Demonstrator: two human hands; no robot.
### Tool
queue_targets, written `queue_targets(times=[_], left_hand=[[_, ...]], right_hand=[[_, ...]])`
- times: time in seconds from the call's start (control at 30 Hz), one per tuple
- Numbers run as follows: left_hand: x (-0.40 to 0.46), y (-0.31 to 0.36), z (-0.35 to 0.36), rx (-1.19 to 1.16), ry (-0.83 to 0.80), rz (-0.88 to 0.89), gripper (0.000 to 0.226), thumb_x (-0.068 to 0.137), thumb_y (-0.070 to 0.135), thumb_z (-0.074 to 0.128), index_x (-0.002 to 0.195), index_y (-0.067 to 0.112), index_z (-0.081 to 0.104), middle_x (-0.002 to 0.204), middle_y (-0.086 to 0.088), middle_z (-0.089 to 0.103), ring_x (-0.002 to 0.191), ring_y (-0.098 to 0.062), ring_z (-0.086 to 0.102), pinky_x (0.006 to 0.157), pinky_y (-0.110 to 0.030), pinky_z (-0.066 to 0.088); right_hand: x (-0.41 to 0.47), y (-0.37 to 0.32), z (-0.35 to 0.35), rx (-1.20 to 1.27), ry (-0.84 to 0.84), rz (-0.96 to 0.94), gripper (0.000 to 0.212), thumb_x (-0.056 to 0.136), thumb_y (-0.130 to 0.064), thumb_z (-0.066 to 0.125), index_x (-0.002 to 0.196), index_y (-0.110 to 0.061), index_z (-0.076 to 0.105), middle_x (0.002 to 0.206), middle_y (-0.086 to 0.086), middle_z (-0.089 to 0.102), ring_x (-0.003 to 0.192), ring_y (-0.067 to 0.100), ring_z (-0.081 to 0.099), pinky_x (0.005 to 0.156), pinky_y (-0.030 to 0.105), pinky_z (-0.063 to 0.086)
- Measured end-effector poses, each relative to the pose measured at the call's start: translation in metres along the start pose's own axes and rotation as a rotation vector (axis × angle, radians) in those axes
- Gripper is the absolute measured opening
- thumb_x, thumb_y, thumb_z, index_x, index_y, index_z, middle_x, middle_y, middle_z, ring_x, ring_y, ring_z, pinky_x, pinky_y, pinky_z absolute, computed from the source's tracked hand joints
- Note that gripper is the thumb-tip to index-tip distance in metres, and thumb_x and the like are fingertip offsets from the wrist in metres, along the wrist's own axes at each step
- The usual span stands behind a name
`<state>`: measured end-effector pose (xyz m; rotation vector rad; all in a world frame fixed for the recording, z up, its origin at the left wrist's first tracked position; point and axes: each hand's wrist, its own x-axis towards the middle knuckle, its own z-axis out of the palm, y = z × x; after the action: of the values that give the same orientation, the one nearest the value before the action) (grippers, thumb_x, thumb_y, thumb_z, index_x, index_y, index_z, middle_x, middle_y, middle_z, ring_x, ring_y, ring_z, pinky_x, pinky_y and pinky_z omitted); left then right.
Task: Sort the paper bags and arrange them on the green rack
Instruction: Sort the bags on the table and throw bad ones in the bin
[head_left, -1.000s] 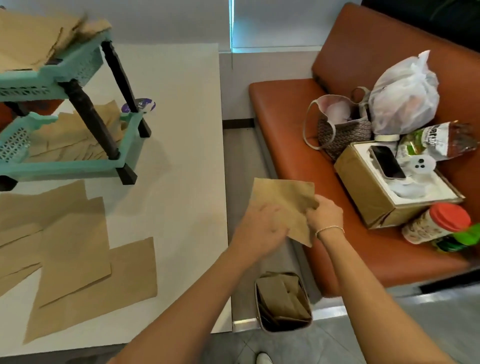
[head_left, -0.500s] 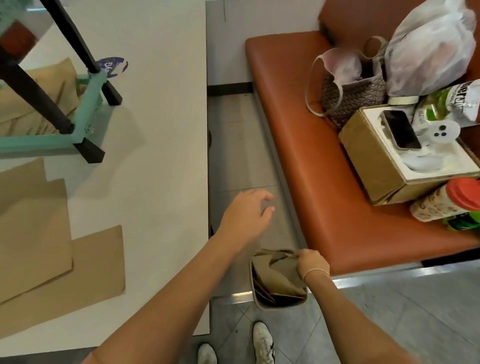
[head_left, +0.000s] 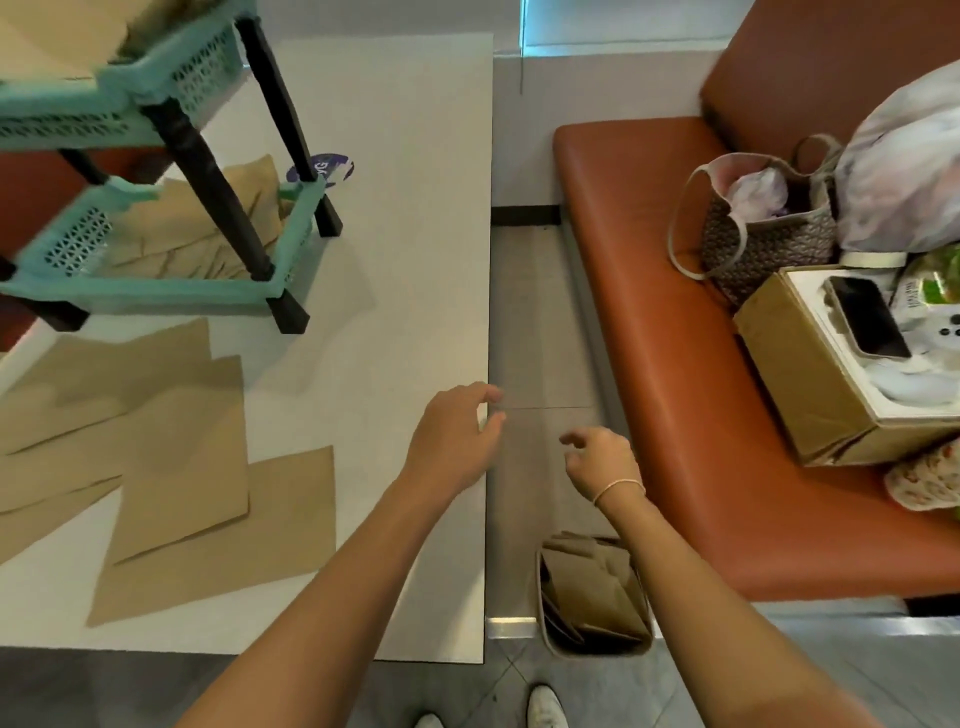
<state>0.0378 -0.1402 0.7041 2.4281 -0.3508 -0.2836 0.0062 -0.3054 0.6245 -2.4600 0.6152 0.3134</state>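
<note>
While we're looking straight down, the closest stuff is a pair of white shoes (head_left: 543, 706) on the grey floor, and just ahead of them a small bin (head_left: 545, 631) stuffed with crumpled brown paper bags (head_left: 597, 597). It sits in the aisle between the white table (head_left: 405, 260) and the orange bench (head_left: 675, 364).

Above the bin we've got both hands out, holding nothing. The right hand (head_left: 602, 460), thin bracelet (head_left: 618, 486) on the wrist, hangs over the aisle with fingers loosely curled. The left hand (head_left: 457, 436) hovers right at the table's edge, fingers relaxed and a bit bent, not gripping anything.

On the table's near left there's a loose overlapping spread of flat paper bags (head_left: 182, 467), lying well apart from either hand. Further back stands the green rack (head_left: 156, 280), teal lattice trays on black legs. Its lower tray already has a pile of bags (head_left: 208, 228) in it, and more brown paper (head_left: 47, 47) sits on the upper tray, though that corner is blurry. A small purple sticker (head_left: 324, 167) shows on the table just behind the rack.

Over on the bench: a cardboard box (head_left: 800, 395) with a phone (head_left: 865, 322) lying on top, a woven tote bag (head_left: 769, 239), and a white plastic bag (head_left: 904, 166) at the far end.
</note>
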Motion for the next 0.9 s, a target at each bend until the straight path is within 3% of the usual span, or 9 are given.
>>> queue_targets(times=[0.13,0.27,0.4,0.5,0.6,0.73,0.9], left_hand=[[-0.008,-0.029,-0.029,0.047,0.077,-0.120,0.032,0.095,0.026,0.051,0.126,0.021,0.055,0.132,0.003,0.054,0.123,-0.016,0.045,0.101,-0.026,0.036],[-0.016,-0.065,-0.063,0.064,0.147,-0.247,0.038,0.093,0.024,0.051,0.130,0.017,0.050,0.131,-0.002,0.053,0.127,-0.021,0.038,0.101,-0.030,0.034],[-0.029,-0.104,-0.100,0.232,0.191,-0.417,0.053,0.088,0.036,0.055,0.136,0.016,0.042,0.133,-0.006,0.049,0.126,-0.026,0.037,0.104,-0.031,0.027],[-0.042,-0.132,-0.120,0.302,0.065,-0.620,0.078,0.070,0.055,0.066,0.133,0.018,0.037,0.134,-0.010,0.042,0.125,-0.032,0.036,0.102,-0.041,0.031],[-0.055,-0.150,-0.127,0.367,-0.088,-0.684,0.092,0.061,0.063,0.069,0.133,0.018,0.034,0.136,-0.012,0.038,0.125,-0.033,0.037,0.101,-0.045,0.035],[-0.058,-0.159,-0.125,0.426,-0.073,-0.585,0.071,0.076,0.055,0.059,0.131,0.015,0.035,0.135,-0.017,0.039,0.124,-0.034,0.036,0.100,-0.039,0.035],[-0.062,-0.156,-0.123,0.537,-0.094,-0.493,0.047,0.087,0.036,0.046,0.127,0.012,0.039,0.129,-0.018,0.045,0.119,-0.032,0.040,0.098,-0.035,0.039]], right_hand=[[-0.009,-0.063,-0.010,0.095,0.128,-0.164,0.029,0.091,-0.008,0.049,0.113,-0.011,0.068,0.117,0.009,0.065,0.107,0.025,0.060,0.097,0.030,0.043],[-0.026,-0.123,-0.005,0.155,0.160,-0.310,0.027,0.090,-0.006,0.050,0.109,-0.009,0.069,0.112,0.009,0.067,0.101,0.022,0.061,0.091,0.022,0.039],[-0.043,-0.171,0.016,0.077,-0.016,-0.366,0.030,0.090,-0.018,0.055,0.119,-0.018,0.061,0.120,0.005,0.060,0.107,0.021,0.057,0.093,0.026,0.041],[-0.056,-0.197,0.041,-0.113,-0.232,-0.327,0.060,0.082,-0.041,0.066,0.134,-0.021,0.044,0.133,0.006,0.046,0.119,0.024,0.049,0.097,0.034,0.043],[-0.071,-0.217,0.061,-0.268,-0.280,-0.275,0.082,0.070,-0.053,0.074,0.133,-0.017,0.037,0.132,0.008,0.037,0.121,0.027,0.042,0.096,0.036,0.043],[-0.077,-0.235,0.072,-0.305,-0.283,-0.150,0.084,0.065,-0.045,0.081,0.128,-0.014,0.035,0.127,0.009,0.040,0.118,0.027,0.045,0.095,0.036,0.044],[-0.075,-0.242,0.078,-0.295,-0.279,-0.024,0.067,0.062,-0.039,0.083,0.116,-0.015,0.051,0.114,0.004,0.058,0.108,0.024,0.056,0.092,0.034,0.047]])
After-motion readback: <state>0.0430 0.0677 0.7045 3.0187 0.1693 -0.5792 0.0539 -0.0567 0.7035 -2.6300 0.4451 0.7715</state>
